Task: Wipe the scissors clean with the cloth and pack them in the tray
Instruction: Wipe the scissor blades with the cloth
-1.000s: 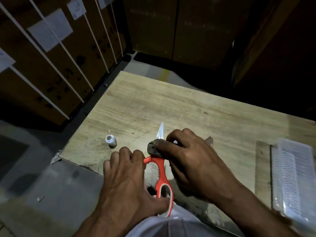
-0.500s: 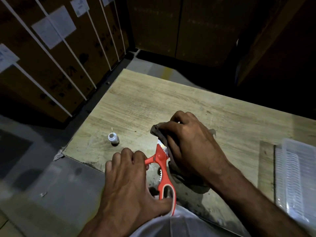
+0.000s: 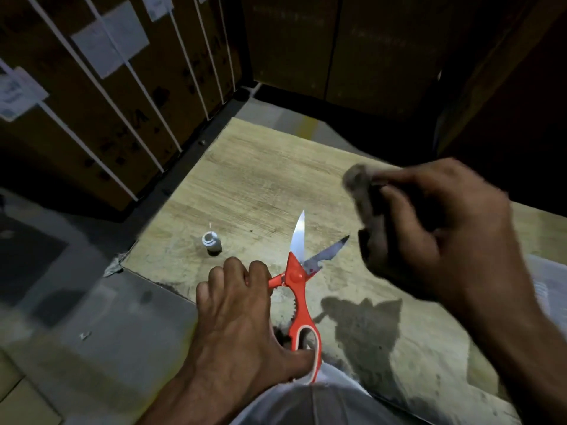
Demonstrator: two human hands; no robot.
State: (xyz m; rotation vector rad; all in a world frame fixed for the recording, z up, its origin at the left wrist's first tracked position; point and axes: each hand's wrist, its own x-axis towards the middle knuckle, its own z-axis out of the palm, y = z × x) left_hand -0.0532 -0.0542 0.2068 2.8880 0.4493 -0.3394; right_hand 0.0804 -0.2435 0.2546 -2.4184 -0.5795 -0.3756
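Note:
Red-handled scissors (image 3: 299,280) are held over the wooden table's near edge with both blades spread apart and pointing away. My left hand (image 3: 242,317) grips their handles, thumb through the lower loop. My right hand (image 3: 438,228) is raised to the right of the blades, apart from them, and clutches a bunched dark grey cloth (image 3: 365,197); it is motion-blurred. The clear plastic tray (image 3: 549,283) shows only as a sliver at the right edge, mostly hidden behind my right arm.
A small white bottle (image 3: 211,242) stands on the wooden table (image 3: 260,179) near its left corner. Strapped cardboard boxes (image 3: 92,96) line the left and back. Grey floor lies left of the table. My lap is below.
My right hand has lifted the cloth off the blades and moved up and to the right. The blades, covered before, are now exposed and spread open. My left hand keeps its hold.

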